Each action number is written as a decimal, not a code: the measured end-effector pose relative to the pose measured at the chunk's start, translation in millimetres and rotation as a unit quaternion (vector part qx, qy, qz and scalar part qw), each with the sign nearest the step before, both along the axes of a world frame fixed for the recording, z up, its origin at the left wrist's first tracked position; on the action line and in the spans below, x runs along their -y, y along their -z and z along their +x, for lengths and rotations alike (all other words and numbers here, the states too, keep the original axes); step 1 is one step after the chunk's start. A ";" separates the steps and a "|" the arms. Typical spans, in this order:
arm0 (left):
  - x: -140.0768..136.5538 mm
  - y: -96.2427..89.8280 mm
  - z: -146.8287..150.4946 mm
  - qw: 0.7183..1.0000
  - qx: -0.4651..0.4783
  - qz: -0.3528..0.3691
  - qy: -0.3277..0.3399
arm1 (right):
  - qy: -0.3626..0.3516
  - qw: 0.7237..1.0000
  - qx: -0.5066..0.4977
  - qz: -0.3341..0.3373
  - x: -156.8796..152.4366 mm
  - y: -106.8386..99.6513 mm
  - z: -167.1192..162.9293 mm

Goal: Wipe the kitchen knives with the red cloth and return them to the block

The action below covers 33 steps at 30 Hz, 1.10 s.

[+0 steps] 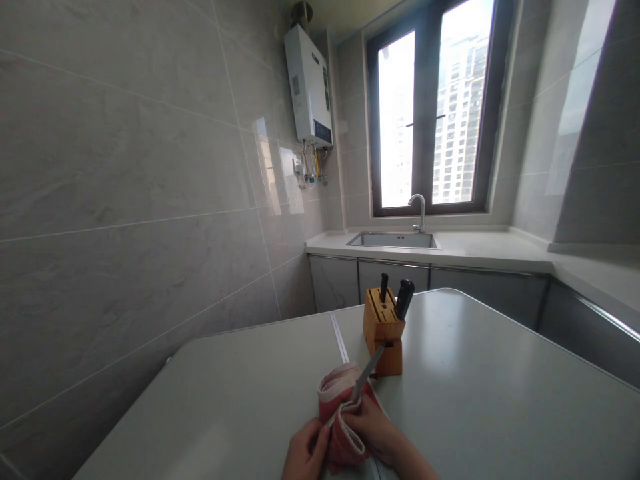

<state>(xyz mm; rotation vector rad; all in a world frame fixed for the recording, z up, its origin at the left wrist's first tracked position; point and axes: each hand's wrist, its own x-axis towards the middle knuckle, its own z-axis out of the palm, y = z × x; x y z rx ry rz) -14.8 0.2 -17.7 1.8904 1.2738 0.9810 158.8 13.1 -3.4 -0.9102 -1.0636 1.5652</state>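
A red and white cloth (345,385) is bunched between my two hands above the near part of the table. From its folds a knife blade (369,373) slants up and to the right; the handle is hidden. My right hand (373,427) grips the cloth around the lower blade, thumb and fingers pressed together. On the cloth's left side, my left hand (306,448) is closed on its edge, and whether it also has the knife handle cannot be made out. Just beyond the blade tip stands a wooden knife block (384,327) with black-handled tools (404,299) in its slots.
The pale table (270,380) has a metal seam (339,339) running across it. Behind it are a counter (475,243) with a sink (395,240) and a faucet (420,212), below a window. A tiled wall (125,167) rises on the left, with a water heater (307,87).
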 end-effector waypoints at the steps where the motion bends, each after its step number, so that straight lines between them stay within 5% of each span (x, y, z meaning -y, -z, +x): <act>1: 0.4 -0.6 0.3 1.000 0.000 0.002 -0.001 | -0.003 1.000 0.000 0.001 0.2 -0.7 -0.2; 33: 2.5 6.1 -7.2 0.998 -0.037 0.039 0.014 | -0.012 0.999 -0.045 -0.005 -1.5 6.2 -0.6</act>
